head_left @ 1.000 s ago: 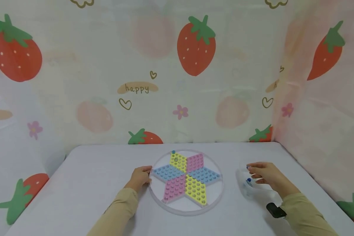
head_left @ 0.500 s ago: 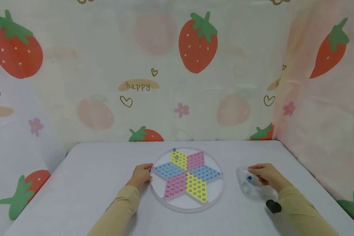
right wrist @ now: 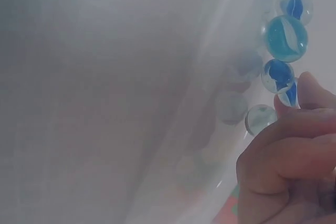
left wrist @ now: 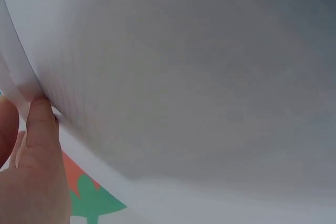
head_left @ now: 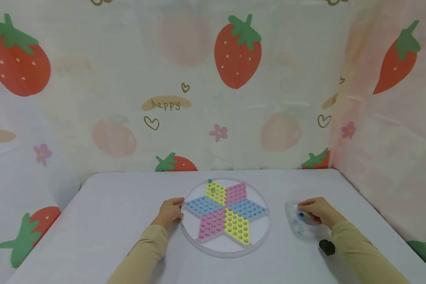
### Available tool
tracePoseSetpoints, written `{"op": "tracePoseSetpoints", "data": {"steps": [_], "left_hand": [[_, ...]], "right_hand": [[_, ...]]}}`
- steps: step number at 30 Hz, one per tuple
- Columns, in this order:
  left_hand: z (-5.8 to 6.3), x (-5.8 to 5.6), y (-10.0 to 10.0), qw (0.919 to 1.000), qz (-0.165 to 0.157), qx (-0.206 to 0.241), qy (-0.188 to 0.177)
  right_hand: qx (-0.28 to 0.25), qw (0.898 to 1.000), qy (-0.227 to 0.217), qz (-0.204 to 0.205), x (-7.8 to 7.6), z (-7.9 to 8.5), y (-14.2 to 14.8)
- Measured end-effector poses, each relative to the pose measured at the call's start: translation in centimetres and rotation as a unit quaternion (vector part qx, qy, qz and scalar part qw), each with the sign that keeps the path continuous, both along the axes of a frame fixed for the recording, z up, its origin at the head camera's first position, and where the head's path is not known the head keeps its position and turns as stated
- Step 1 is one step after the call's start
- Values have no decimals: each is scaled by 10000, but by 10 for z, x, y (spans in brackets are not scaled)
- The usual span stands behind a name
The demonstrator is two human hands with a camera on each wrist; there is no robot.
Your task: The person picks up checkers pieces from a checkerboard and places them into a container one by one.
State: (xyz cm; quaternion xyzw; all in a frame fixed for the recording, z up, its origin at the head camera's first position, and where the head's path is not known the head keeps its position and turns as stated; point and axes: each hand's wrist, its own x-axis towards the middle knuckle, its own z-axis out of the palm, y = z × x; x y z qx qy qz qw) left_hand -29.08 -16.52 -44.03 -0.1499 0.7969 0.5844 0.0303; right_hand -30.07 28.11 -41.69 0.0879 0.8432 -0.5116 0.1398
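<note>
A round Chinese checkers board point(head_left: 225, 254) with a pink, blue and yellow star lies on the white table. My left hand point(head_left: 169, 213) grips its left rim, fingertips at the edge in the left wrist view. To the right stands a clear plastic box point(head_left: 292, 213) with several glass marbles in it. My right hand point(head_left: 317, 211) reaches over this box, fingers curled. In the right wrist view its thumb and a finger pinch a clear marble with a blue swirl point(right wrist: 289, 96). Beside it sit another blue-swirled marble point(right wrist: 277, 75), a turquoise marble point(right wrist: 286, 38) and a clear marble point(right wrist: 260, 119).
On the board's far yellow point sit a blue marble point(head_left: 210, 181) and a greenish clear marble point(head_left: 213, 190). A black wrist device point(head_left: 327, 247) shows under the right sleeve. The strawberry-printed cloth point(head_left: 234, 130) hangs behind the table point(head_left: 120, 205) and at its sides.
My right fingertips have closed up and come slightly lower at the box; the blue marble seen at them a second ago is hidden in the head view. My left hand keeps its hold.
</note>
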Motion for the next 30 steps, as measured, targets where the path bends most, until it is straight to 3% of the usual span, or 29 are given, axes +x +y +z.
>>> {"op": "tracePoseSetpoints", "data": {"steps": [12, 20, 30], "left_hand": [[9, 2, -2, 10000, 24, 34, -44], [3, -3, -1, 10000, 6, 10, -58], [-1, -1, 0, 9999, 14, 57, -112]], "right_hand": [[-87, 9999, 92, 30, -1, 13, 4], [-396, 9983, 403, 133, 9, 37, 0], [-785, 9948, 631, 168, 7, 63, -26]]}}
